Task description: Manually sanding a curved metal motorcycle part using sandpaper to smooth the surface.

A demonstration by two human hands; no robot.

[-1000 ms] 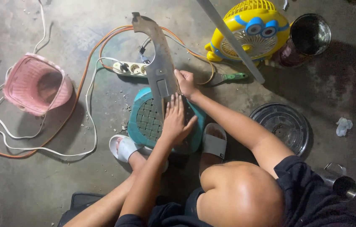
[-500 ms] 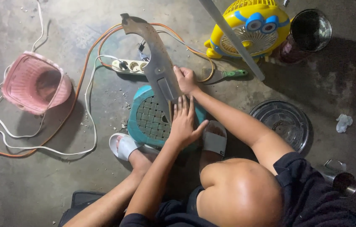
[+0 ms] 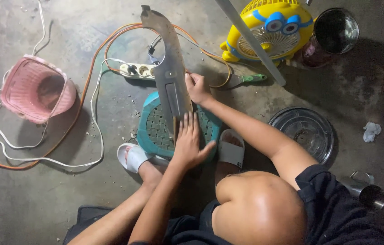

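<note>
A long curved grey metal blade lies across a teal plastic stool on the concrete floor, its far end pointing away from me. My left hand lies flat, fingers spread, on the blade's near end over the stool. My right hand grips the blade's right edge at about its middle. My feet in white sandals rest on either side of the stool.
A pink basket lies at left among white and orange cables. A white power strip and a green-handled tool lie beyond the stool. A yellow fan, metal pot, round metal lid and cup stand at right.
Both hands have stayed on the metal blade. My left hand has slid slightly nearer to me along it, and the view has shifted a little.
</note>
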